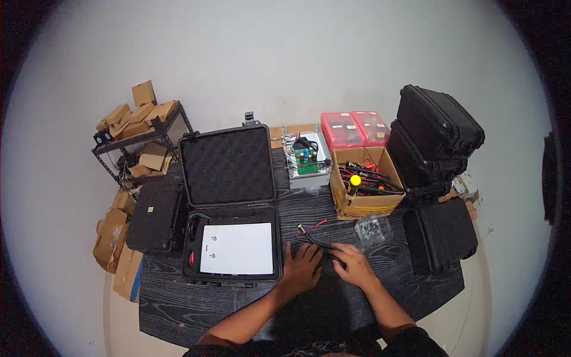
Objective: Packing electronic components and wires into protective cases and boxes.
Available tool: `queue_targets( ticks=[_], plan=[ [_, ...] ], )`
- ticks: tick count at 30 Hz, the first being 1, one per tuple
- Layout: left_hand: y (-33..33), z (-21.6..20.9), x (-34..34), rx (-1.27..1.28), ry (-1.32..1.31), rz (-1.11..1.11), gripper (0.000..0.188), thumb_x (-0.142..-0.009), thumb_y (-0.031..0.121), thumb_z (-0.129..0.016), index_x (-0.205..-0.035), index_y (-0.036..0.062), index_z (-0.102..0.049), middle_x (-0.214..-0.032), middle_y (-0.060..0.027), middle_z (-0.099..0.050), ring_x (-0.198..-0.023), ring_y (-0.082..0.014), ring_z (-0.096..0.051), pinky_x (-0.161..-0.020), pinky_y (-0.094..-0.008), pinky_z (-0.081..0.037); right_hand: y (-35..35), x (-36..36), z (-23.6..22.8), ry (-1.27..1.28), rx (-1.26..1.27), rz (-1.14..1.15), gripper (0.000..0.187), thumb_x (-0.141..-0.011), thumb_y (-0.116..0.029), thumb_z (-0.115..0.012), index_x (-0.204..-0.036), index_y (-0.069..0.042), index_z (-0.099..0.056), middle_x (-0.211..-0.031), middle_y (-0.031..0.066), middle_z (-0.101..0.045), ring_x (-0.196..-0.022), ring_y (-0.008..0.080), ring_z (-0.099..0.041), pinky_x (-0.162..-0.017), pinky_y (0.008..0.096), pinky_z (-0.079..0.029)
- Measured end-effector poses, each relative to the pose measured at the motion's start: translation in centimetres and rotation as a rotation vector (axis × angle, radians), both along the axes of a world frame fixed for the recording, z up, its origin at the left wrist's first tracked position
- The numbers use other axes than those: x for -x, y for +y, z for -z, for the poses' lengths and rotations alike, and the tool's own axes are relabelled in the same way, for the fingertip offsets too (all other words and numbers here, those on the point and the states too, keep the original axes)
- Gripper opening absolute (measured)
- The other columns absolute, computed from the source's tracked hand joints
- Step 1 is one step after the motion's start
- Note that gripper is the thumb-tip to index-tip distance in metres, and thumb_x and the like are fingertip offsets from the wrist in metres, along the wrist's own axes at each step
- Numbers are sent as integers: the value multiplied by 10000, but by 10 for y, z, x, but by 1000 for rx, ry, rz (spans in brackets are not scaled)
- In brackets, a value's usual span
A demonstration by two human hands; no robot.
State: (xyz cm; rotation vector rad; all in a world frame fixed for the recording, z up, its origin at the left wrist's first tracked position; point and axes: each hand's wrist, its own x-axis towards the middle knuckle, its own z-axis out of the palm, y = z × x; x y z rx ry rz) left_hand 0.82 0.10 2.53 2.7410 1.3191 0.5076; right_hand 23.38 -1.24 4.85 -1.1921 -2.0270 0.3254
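Head: 2 hands [301, 266] [355, 265] at 1 black cable [322, 244]

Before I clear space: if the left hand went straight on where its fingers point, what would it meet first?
Most likely the black cable, right in front of the left hand and perhaps touching it; depth is hard to judge. Farther along lies the open grey box.

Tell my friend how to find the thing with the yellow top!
On the dark table, look beyond the right hand for the open cardboard box, in front of two pinkish-red boxes. Inside, near the front left corner, find the thing with the yellow top. That top is round and bright, while its jumbled neighbours are mostly black.
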Motion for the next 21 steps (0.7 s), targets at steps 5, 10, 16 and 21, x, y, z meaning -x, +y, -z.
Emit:
queue_targets(
  ticks=[5, 10, 16, 21],
  plan=[
    [0, -1, 2, -8, 14, 20, 624, -916, 376, -720, -1455, 100, -566, -1563, -107, -455, -1487, -314, -388, -1188, -751, -175, -3, -7, 1, -41, 20, -3, 137, -846, -76, -781, -945, 12, -749, -1166, 157, -745, -1074, 337, -698, -925, 412, -570],
    [-1, -6, -2, -11, 7, -17, 604, -946, 382, -698, -1478, 130, -563, -1577, -106, -437, -1498, -335, -365, -1174, -780, -165, -4, -21, 0, -31, 112, -47, 148, -843, -120, -802, -930, -27, -727, -1056, 121, -734, -974, 323, -705, -867, 412, -579],
    [1, 3, 1, -71, 15, 43, 431, -953, 370, -684, -1320, 145, -661, -1378, -88, -588, -1425, -277, -477, -1204, -777, -84, -4, -29, -11, 42, 265, -50, 231, -829, -75, -754, -1053, -30, -721, -1047, 142, -719, -962, 349, -703, -856, 409, -582],
    [2, 1, 3, -68, 58, 252, 276, -959, 257, -678, -1218, 162, -693, -1147, -35, -642, -1229, -248, -607, -1190, -781, -146, -6, -26, -13, -23, 203, -53, 231, -829, -67, -725, -1058, -37, -733, -1074, 131, -724, -996, 328, -703, -907, 407, -574]
  ],
)
